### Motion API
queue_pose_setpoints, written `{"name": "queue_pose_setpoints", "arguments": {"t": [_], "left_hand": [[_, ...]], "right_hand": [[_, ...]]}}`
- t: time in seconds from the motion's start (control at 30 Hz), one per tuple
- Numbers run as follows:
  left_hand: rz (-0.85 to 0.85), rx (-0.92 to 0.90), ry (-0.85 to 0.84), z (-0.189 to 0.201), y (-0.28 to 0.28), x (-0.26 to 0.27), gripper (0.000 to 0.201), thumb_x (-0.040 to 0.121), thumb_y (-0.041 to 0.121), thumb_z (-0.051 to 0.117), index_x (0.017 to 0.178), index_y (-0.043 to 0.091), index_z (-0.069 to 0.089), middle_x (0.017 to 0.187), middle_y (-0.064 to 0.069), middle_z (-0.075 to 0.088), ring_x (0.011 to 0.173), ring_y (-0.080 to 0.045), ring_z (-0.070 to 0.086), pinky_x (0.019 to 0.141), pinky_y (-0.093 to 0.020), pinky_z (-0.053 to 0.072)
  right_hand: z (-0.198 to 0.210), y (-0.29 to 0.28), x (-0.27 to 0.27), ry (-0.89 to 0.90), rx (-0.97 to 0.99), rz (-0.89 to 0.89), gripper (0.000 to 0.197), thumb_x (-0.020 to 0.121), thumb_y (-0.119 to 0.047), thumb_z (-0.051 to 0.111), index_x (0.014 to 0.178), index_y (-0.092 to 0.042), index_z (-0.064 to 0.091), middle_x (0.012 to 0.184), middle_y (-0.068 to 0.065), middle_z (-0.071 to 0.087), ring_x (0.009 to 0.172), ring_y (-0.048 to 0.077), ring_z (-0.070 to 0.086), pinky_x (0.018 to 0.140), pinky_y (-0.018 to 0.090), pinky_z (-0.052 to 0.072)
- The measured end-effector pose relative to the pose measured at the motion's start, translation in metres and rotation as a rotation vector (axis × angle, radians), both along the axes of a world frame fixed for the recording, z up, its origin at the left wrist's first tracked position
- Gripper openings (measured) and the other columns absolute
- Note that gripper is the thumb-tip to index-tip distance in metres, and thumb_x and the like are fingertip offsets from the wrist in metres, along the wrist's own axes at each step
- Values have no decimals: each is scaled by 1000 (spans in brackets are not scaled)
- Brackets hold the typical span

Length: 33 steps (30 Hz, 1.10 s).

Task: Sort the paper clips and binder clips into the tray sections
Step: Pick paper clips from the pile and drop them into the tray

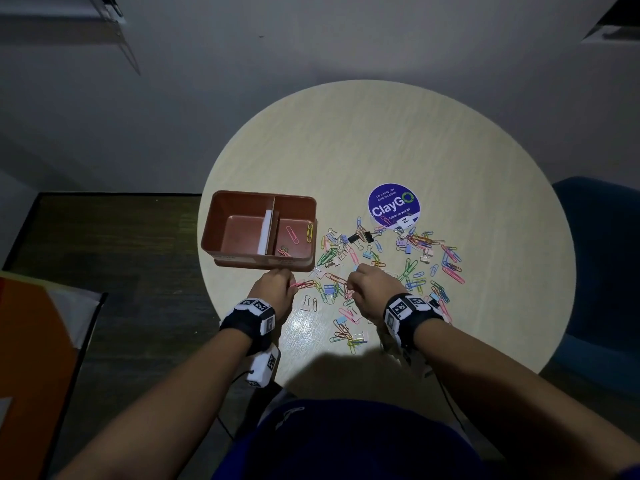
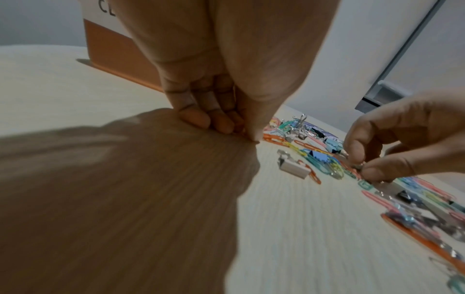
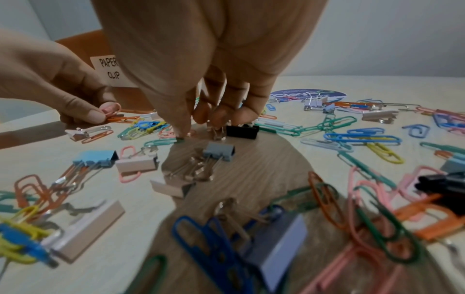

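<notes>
A brown two-section tray point(image 1: 242, 195) stands on the round table, and its right section holds a few paper clips point(image 1: 292, 234). A white label point(image 3: 109, 69) on that side reads "PAPER CLIP". Mixed coloured paper clips and binder clips point(image 1: 388, 258) lie scattered to the tray's right. My left hand point(image 1: 292, 285) pinches a pink paper clip point(image 3: 110, 109) at the pile's left edge, just in front of the tray. My right hand point(image 1: 349, 284) reaches down into the pile. Its thumb and fingers pinch the silver wire handles point(image 3: 216, 131) beside a black binder clip point(image 3: 242, 131).
A purple round "ClayGo" sticker point(image 1: 394, 206) lies behind the pile. A blue chair point(image 1: 602, 271) stands at the table's right. Left of the table are dark floor and an orange surface point(image 1: 31, 358). The tray sits near the table's left edge.
</notes>
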<state>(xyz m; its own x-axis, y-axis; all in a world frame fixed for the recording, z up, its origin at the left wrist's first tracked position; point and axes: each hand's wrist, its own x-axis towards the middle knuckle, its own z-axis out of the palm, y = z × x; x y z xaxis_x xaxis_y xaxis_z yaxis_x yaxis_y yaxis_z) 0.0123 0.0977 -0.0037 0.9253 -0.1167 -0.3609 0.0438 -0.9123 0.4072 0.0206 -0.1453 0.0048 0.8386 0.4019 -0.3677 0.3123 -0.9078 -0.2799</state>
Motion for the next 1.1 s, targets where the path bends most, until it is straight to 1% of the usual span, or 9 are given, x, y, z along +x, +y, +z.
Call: {"name": "queue_pose_setpoints", "arguments": {"t": [0.1, 0.3, 0.47, 0.57, 0.63, 0.73, 0.87, 0.93, 1.1], "left_hand": [[29, -32, 8, 2, 3, 2, 10, 95, 23, 56, 97, 14, 59, 99, -6, 67, 90, -24, 60, 73, -27, 40], [22, -57, 12, 1, 6, 4, 16, 93, 24, 60, 106, 15, 62, 101, -5, 68, 95, -25, 62, 72, -26, 38], [-3, -80, -9, -3, 7, 2, 9, 91, 25, 61, 95, 18, 63, 99, -2, 65, 91, -21, 59, 72, -26, 38], [-2, -83, -28, -4, 7, 2, 8, 90, 24, 62, 95, 19, 62, 100, -2, 64, 91, -21, 58, 72, -26, 37], [4, -93, -42, -4, 6, 2, 9, 90, 24, 63, 98, 21, 62, 100, -1, 64, 91, -21, 59, 72, -26, 39], [-31, -71, -40, -5, 3, 1, 16, 90, 25, 63, 105, 24, 60, 108, 0, 63, 98, -21, 59, 79, -29, 44], [-62, -3, -44, -6, -1, 2, 11, 90, 25, 61, 101, 20, 61, 108, -3, 61, 100, -24, 59, 83, -32, 48], [-70, 25, -30, -5, -4, 2, 11, 91, 25, 60, 100, 19, 62, 107, -4, 61, 99, -24, 59, 84, -35, 50], [-96, 61, -14, -4, -5, 2, 18, 94, 26, 55, 105, 14, 63, 110, -8, 59, 99, -26, 60, 86, -37, 50]], "right_hand": [[1, 1, 0, 0, -24, 33, 22, 95, -24, 50, 111, -19, 64, 112, 1, 54, 104, 24, 54, 73, 38, 54], [4, 3, 0, -20, -30, 58, 27, 98, -30, 42, 108, -15, 63, 106, 5, 55, 98, 26, 55, 69, 36, 52], [9, 0, 1, 25, 52, 5, 18, 95, -25, 44, 99, -17, 60, 100, 4, 59, 93, 25, 56, 72, 38, 52], [10, 0, 4, 31, 74, -4, 13, 94, -22, 47, 96, -18, 58, 100, 3, 60, 91, 24, 57, 73, 36, 51], [9, 0, 5, 40, 86, 4, 11, 93, -21, 49, 99, -20, 58, 102, 1, 61, 94, 23, 57, 75, 34, 50], [7, 1, 6, 38, 75, 27, 18, 93, -21, 51, 109, -24, 58, 108, -1, 61, 100, 22, 57, 79, 35, 51], [7, 5, 7, 38, 6, 68, 32, 95, -24, 49, 126, -26, 56, 118, 1, 60, 110, 23, 54, 84, 37, 51], [8, 7, 8, 32, -25, 87, 32, 96, -24, 48, 127, -24, 56, 118, 3, 60, 111, 25, 54, 83, 37, 51], [6, 8, 8, -8, -62, 114, 24, 95, -25, 49, 116, -20, 59, 113, 3, 59, 105, 25, 55, 78, 38, 52]]}}
